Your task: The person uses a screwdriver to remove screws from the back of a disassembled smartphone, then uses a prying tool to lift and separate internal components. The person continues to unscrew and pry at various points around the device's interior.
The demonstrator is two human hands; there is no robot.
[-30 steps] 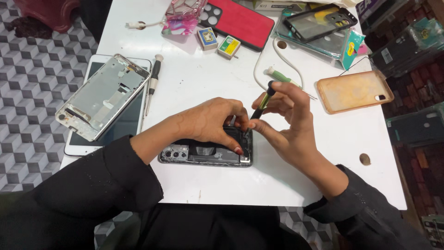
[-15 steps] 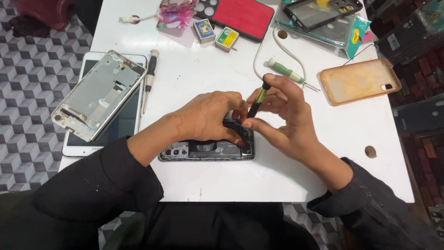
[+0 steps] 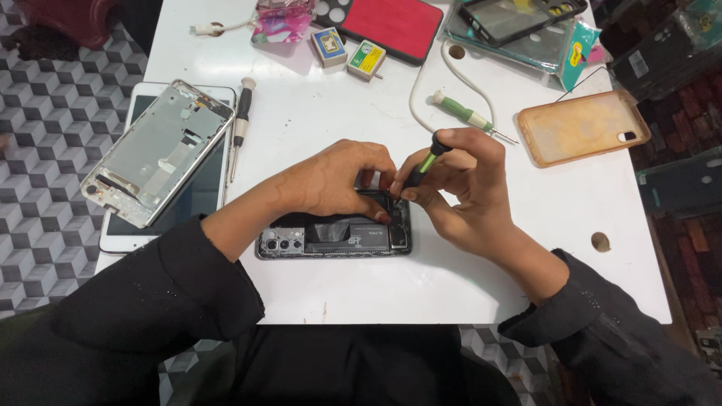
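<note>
My left hand [image 3: 331, 180] lay pressed on the opened phone [image 3: 335, 237], fingers curled over its far edge, holding it flat on the white table [image 3: 481, 278] near me. My right hand [image 3: 459, 180] pinched a small screwdriver [image 3: 420, 167] with a green and black handle, its tip down at the phone's right end. A second green screwdriver [image 3: 462, 113] lay just beyond, a bare metal phone frame [image 3: 154, 150] far left
</note>
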